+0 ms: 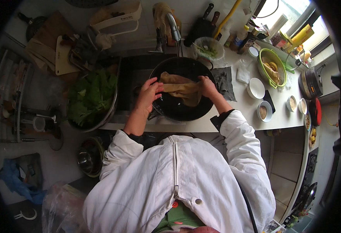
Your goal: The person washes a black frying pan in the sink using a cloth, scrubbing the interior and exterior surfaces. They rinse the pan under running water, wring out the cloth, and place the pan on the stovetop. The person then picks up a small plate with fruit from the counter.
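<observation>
A black wok (185, 113) stands at the sink under a chrome faucet (173, 27), from which water appears to run. Across the wok lies a tan, wet-looking cloth (182, 88), folded and drooping toward the wok's floor. My right hand (207, 86) grips the cloth's right end over the wok's right side. At the cloth's left end is my left hand (152, 94), fingers spread and fingertips touching or nearly touching it; whether it pinches the cloth is unclear. The wok's left edge is partly behind my left hand.
Leafy greens (91, 96) fill a metal bowl (112, 115) on the left. A dark grey cloth (225, 83) lies right of the wok. Farther right are white bowls (256, 88), a phone (269, 102) and a green colander (261, 58). Knives (208, 11) stand in a block behind.
</observation>
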`<state>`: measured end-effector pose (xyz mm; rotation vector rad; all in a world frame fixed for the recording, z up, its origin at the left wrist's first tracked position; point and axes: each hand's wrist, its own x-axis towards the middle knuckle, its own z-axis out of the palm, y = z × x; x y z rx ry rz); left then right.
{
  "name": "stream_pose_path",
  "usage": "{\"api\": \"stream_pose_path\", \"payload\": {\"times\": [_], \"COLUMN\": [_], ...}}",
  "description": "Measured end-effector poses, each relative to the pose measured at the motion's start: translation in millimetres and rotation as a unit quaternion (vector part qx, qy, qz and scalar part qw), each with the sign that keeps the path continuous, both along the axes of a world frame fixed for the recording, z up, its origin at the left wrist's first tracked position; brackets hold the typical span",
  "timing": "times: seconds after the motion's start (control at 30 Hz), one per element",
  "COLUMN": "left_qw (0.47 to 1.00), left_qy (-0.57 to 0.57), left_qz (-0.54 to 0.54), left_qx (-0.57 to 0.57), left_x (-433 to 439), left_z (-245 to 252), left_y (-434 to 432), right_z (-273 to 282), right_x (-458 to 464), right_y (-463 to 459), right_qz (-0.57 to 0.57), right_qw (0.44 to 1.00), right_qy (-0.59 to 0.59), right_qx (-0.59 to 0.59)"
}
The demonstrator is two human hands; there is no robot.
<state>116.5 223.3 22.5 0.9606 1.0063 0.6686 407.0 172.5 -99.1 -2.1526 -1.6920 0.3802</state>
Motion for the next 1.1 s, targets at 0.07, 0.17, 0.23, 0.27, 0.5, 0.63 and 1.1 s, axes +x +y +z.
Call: {"api": "stream_pose_path", "payload": {"times": [0.07, 0.17, 0.23, 0.27, 0.5, 0.63, 1.1], "left_qw": [0.998, 0.992, 0.988, 0.986, 0.973, 0.958, 0.921], "left_qy": [-0.004, 0.003, -0.013, -0.013, -0.028, -0.008, -0.360], "left_qz": [0.039, 0.064, 0.056, 0.052, 0.038, 0.079, 0.133], "left_qx": [-0.055, -0.110, -0.145, -0.159, -0.228, -0.274, -0.073], "left_x": [0.4, 5.8, 8.6, 9.2, 10.9, 23.1, 66.6], "left_z": [-17.7, -37.9, -47.5, -51.6, -75.5, -74.3, -145.5], "left_y": [-4.4, -9.5, -11.6, -12.0, -8.8, -10.0, -6.9], "right_z": [-15.3, -32.6, -37.8, -36.7, -10.8, -6.3, 119.2], "right_x": [-11.0, -36.0, -51.2, -54.4, -42.4, -58.6, -167.4], "right_y": [9.6, 22.7, 25.1, 27.9, 22.5, 26.6, -18.2], "right_qz": [0.043, -0.034, 0.048, 0.153, -0.001, 0.222, 0.108], "right_qw": [0.992, 0.979, 0.972, 0.958, 0.968, 0.954, 0.889], "right_qy": [-0.099, -0.197, -0.190, -0.175, -0.237, -0.051, 0.440], "right_qx": [0.064, 0.026, -0.132, -0.167, -0.079, -0.193, 0.064]}}
